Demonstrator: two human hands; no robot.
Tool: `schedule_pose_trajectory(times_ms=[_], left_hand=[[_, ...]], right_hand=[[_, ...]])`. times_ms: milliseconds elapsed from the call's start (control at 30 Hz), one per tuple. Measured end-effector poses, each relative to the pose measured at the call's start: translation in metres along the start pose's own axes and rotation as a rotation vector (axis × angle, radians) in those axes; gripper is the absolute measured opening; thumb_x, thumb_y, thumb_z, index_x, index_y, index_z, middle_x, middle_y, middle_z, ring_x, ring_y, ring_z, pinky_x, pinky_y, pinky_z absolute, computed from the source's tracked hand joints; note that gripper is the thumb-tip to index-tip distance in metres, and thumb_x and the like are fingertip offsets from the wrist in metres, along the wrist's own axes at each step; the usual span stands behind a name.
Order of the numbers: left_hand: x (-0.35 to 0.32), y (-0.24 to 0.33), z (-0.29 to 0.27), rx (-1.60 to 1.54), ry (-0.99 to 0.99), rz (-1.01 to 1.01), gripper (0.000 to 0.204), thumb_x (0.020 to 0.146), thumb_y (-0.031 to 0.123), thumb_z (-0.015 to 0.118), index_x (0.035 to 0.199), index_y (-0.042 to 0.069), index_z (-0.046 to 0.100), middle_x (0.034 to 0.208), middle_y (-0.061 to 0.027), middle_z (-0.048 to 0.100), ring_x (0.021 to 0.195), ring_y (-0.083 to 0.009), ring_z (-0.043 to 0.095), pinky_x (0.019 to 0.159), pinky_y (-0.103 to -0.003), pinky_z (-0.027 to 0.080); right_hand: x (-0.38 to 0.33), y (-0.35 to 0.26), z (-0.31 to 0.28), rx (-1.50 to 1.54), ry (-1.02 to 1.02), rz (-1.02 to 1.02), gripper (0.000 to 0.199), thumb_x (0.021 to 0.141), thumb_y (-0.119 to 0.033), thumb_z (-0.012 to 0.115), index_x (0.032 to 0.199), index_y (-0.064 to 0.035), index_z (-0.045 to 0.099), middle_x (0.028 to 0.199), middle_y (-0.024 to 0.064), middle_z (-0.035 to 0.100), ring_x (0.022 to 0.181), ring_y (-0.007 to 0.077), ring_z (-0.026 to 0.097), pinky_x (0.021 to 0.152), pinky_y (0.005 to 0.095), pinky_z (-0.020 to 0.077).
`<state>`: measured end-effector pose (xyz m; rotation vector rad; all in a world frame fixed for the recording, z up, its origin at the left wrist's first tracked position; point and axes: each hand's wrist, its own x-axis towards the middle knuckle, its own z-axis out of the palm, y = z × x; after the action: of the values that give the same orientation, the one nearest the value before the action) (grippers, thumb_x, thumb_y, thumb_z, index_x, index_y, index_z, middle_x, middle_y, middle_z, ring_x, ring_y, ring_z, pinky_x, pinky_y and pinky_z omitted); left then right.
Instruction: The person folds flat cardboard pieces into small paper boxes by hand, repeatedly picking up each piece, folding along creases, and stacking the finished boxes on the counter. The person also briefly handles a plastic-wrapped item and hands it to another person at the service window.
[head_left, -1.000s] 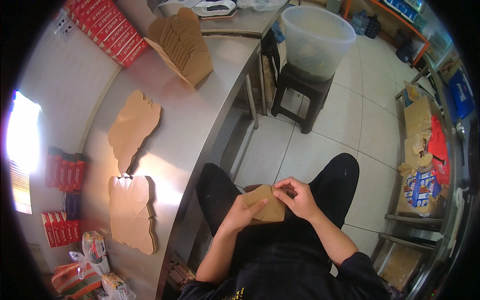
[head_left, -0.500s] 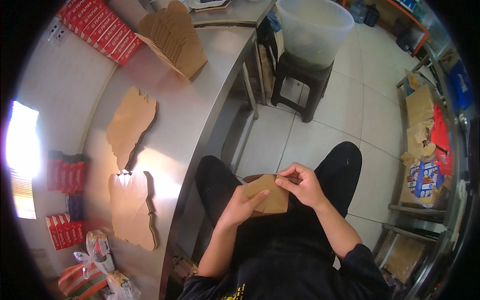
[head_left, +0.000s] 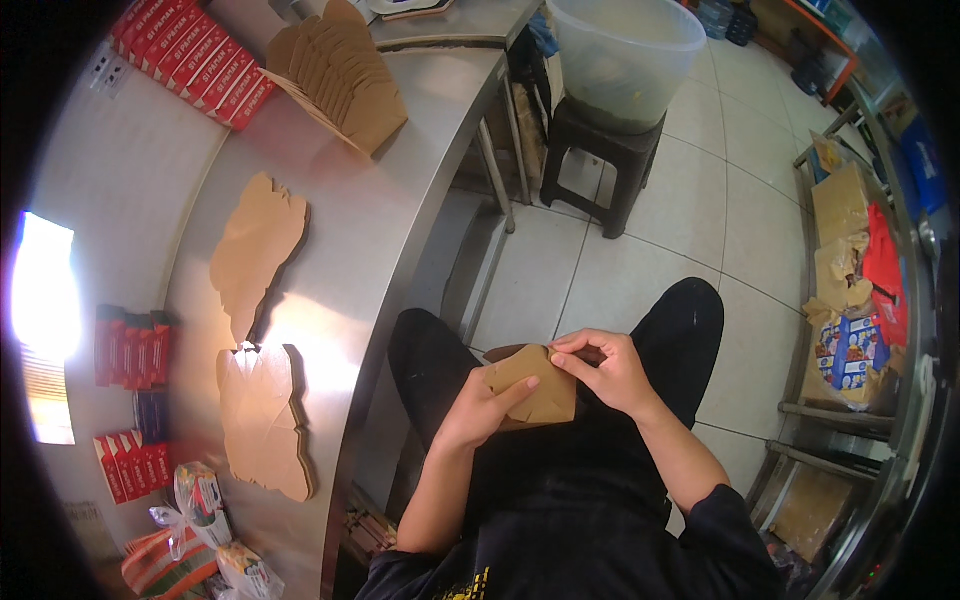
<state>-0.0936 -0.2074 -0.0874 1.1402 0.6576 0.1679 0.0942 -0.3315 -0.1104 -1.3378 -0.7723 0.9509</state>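
Left hand (head_left: 477, 408) is clamping the left side of a brown, angular, folded cardboard box (head_left: 547, 398); the right hand (head_left: 612, 374), nearly closed, is pinching its far edge, the box sitting between both.

Left hand (head_left: 483, 408) gripping brown cardboard box (head_left: 545, 393), right hand (head_left: 607, 368) pinching its upper edge, flat cardboard blanks (head_left: 262, 425) on metal counter (head_left: 345, 230)

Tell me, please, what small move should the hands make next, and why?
Perhaps the right hand should press the upper edge of the brown carton while the left hand steadies it: the right fingertips are at that edge, and the left thumb lies across the carton.
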Motion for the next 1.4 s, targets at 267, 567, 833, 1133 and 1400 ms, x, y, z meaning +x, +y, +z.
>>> schedule_pose_trajectory(times_ms=[267,567,833,1133,1400], left_hand=[[-0.001,0.006,-0.002,-0.048,-0.027,-0.063,0.034,0.101,0.014,0.072,0.127,-0.007,0.066,0.112,-0.0081,0.073,0.099,-0.0124,0.068,0.087,-0.030,0.056],[-0.007,0.006,0.001,-0.250,-0.121,-0.227,0.045,0.102,0.015,0.070,0.139,-0.007,0.058,0.125,-0.0105,0.069,0.110,-0.0174,0.067,0.096,-0.033,0.056],[-0.009,0.002,0.004,-0.280,-0.181,-0.209,0.049,0.101,0.014,0.070,0.144,-0.001,0.053,0.130,-0.0087,0.062,0.122,-0.0165,0.060,0.101,-0.034,0.053],[-0.006,0.010,-0.003,0.126,-0.391,-0.076,0.035,0.101,0.017,0.072,0.129,0.000,0.061,0.123,-0.0064,0.065,0.116,-0.0160,0.061,0.097,-0.032,0.050],[-0.007,0.039,0.018,0.580,-0.163,0.205,0.031,0.097,0.013,0.074,0.124,0.001,0.065,0.117,-0.0133,0.070,0.103,-0.0211,0.067,0.092,-0.033,0.053]], right_hand=[[-0.003,-0.004,0.005,-0.208,0.046,-0.102,0.013,0.093,-0.007,0.078,0.097,0.0054,0.076,0.103,0.0147,0.079,0.096,0.0185,0.076,0.089,0.0296,0.0589],[0.006,-0.002,-0.033,0.086,-0.262,0.248,0.014,0.089,-0.009,0.084,0.096,0.0008,0.076,0.103,0.0075,0.078,0.096,0.0133,0.072,0.089,0.0288,0.0567],[0.018,-0.007,-0.036,0.027,-0.382,0.299,0.022,0.086,-0.014,0.088,0.096,-0.0033,0.071,0.094,0.0005,0.072,0.092,0.0107,0.067,0.088,0.0282,0.0556],[0.016,0.030,-0.038,0.053,-0.694,0.207,0.043,0.084,-0.022,0.091,0.105,-0.0073,0.056,0.112,0.0023,0.064,0.103,0.0142,0.060,0.094,0.0312,0.0501],[0.000,0.041,-0.029,-0.016,-0.599,0.249,0.062,0.076,-0.024,0.096,0.106,-0.0115,0.044,0.104,-0.0005,0.050,0.098,0.0124,0.049,0.083,0.0300,0.0423]])
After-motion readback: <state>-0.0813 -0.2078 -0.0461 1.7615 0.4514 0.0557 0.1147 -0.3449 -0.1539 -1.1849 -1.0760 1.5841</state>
